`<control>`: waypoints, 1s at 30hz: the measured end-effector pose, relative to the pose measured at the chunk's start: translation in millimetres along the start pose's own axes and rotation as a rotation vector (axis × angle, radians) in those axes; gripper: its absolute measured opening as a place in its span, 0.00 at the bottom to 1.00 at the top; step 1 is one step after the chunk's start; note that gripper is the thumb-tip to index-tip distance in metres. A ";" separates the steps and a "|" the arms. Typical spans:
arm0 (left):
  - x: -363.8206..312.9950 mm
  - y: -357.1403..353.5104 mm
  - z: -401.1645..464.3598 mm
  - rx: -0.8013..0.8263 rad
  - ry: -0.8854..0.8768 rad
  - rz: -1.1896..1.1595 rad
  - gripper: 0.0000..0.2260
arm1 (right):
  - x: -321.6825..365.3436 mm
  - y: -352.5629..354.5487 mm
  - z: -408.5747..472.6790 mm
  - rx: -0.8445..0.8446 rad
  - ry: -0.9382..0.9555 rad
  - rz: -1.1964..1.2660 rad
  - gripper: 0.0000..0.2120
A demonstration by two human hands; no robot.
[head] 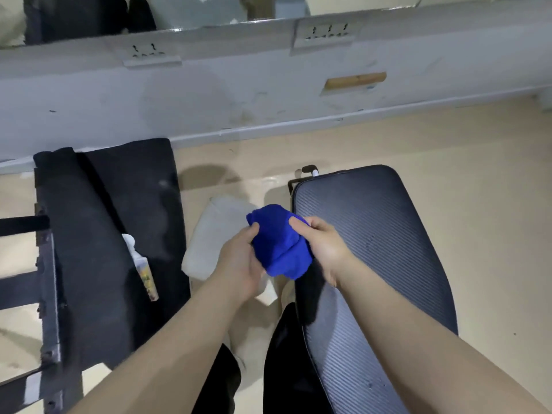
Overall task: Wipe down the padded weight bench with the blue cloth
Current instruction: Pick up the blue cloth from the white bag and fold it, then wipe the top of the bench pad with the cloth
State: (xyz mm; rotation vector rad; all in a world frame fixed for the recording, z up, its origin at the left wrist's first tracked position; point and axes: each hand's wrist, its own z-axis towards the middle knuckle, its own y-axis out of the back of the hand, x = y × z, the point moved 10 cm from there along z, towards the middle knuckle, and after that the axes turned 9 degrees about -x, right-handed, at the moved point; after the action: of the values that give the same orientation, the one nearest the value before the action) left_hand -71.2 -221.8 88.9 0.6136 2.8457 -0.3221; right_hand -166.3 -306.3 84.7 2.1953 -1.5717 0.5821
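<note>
Cloth first — the blue cloth sits bunched at the frame's centre, held off the ground between both hands. The left hand grips its left side with thumb curled over the fabric; the right hand pinches its upper right corner, fingers closed on it. Just right of the cloth runs the padded weight bench, its ribbed dark pad stretching from centre right to the lower edge, its left rim beneath the right wrist. Bare beige floor lies open beyond the bench — right and above. A black mat with a spray bottle occupies the left; a white bag lies between.
</note>
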 end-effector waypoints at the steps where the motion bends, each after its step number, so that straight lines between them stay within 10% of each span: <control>1: 9.9 -15.0 3.5 0.006 0.032 -0.013 0.13 | -1.0 12.4 7.8 -0.011 -0.022 0.036 0.08; 6: 34.7 -99.8 18.2 0.068 0.059 -0.049 0.14 | -3.5 41.9 20.1 0.286 -0.298 0.332 0.23; 12: -5.8 -184.9 35.3 -0.109 -0.940 1.139 0.23 | 37.2 110.6 58.0 0.326 -0.018 0.608 0.19; 18: -6.5 -161.9 104.0 -0.420 -0.690 1.609 0.34 | 103.2 228.1 118.3 -0.619 0.745 -0.423 0.18; 22: 2.8 -146.7 127.4 -0.378 -0.618 1.594 0.35 | 110.8 208.9 162.6 -0.644 0.704 -1.075 0.23; 30: -3.9 -139.5 121.8 -0.264 -0.635 1.747 0.31 | 65.1 132.3 135.1 -0.366 1.036 -1.478 0.25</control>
State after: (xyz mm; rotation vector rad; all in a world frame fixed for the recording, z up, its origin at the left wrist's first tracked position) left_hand -107.6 -378.5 -3.0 2.0107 0.9914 0.1691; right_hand -258.1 -469.3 13.9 1.6251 0.4878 0.6114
